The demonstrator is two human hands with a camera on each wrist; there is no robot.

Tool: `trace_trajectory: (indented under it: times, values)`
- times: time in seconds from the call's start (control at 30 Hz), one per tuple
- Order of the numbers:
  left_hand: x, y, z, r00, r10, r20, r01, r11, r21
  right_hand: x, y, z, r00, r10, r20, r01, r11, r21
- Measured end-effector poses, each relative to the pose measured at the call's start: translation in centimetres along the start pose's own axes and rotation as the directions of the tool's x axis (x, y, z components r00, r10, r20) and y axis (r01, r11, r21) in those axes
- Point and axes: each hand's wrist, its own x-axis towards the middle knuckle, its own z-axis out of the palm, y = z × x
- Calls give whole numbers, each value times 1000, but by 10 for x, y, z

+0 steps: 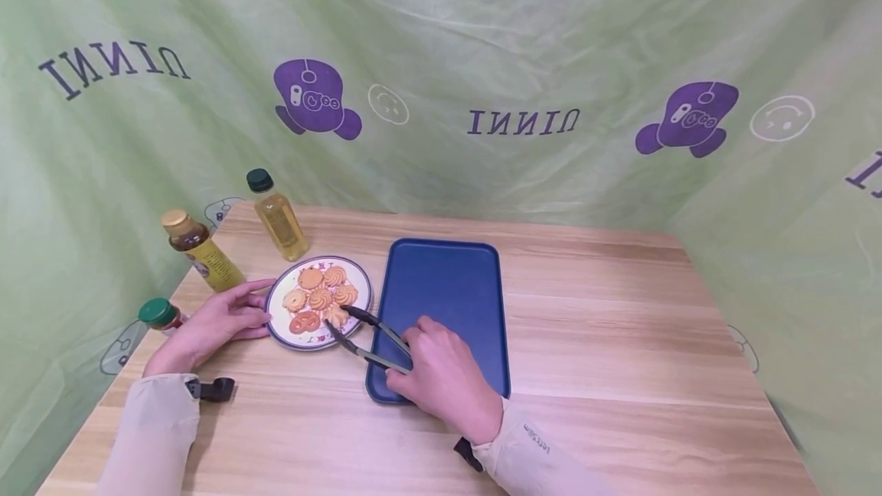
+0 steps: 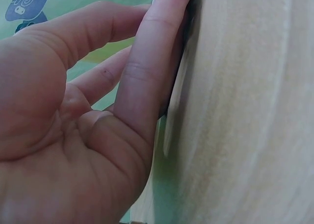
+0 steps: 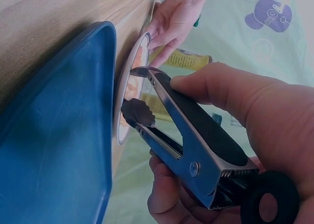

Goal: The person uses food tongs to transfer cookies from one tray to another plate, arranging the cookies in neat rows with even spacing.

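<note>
My right hand (image 1: 448, 373) grips metal tongs (image 3: 181, 116) with black handle grips and dark tips. The tongs' spread tips reach down to a pale cookie (image 1: 335, 315) at the near right of a white, blue-rimmed plate (image 1: 281, 331). Several golden cookies (image 1: 320, 298) and a brown pretzel-shaped cookie (image 1: 304, 322) lie on that plate. At its left rim, my left hand (image 1: 223, 320) holds the plate between thumb and fingers; in the left wrist view the fingers (image 2: 142, 72) stretch to the edge, low over the table. Beneath the right hand lies a blue tray (image 1: 441, 289).
Behind the plate stands a bottle of yellow oil (image 1: 281, 224) with a dark green cap. A yellow-labelled bottle (image 1: 210, 259) is left of it, and a green-capped jar (image 1: 160, 314) sits partly behind the left hand. A green printed curtain (image 1: 441, 60) surrounds the wooden table (image 1: 620, 343).
</note>
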Motion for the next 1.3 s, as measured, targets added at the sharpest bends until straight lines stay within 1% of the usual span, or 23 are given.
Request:
trace_trajectory:
  times: [0.3,0.47,0.8,0.9,1.0,1.2,1.3]
  values:
    - [2,2,0,1000,4,8,-4,1000,5,0,1,0,1000,11,2,-11,1000,0]
    - [3,4,1,1000,6,7,-6,1000,5,0,2,-1,1000,19,4,-19,1000,23]
    - [2,1,1,1000,6,7,-6,1000,8,-3,12,3,997,80,8,-80,993,87]
    - [2,0,1,1000,6,13,-6,1000,7,-5,17,3,995,98,-16,-96,991,91]
    - [3,-1,1,1000,5,18,-5,1000,5,-8,24,3,990,125,-57,-120,988,94]
    - [3,-2,0,1000,-4,4,3,1000,18,-14,43,-1,975,183,-128,-173,981,90]
    - [3,-3,0,1000,-4,5,4,1000,21,-17,55,-4,963,219,-157,-206,974,95]
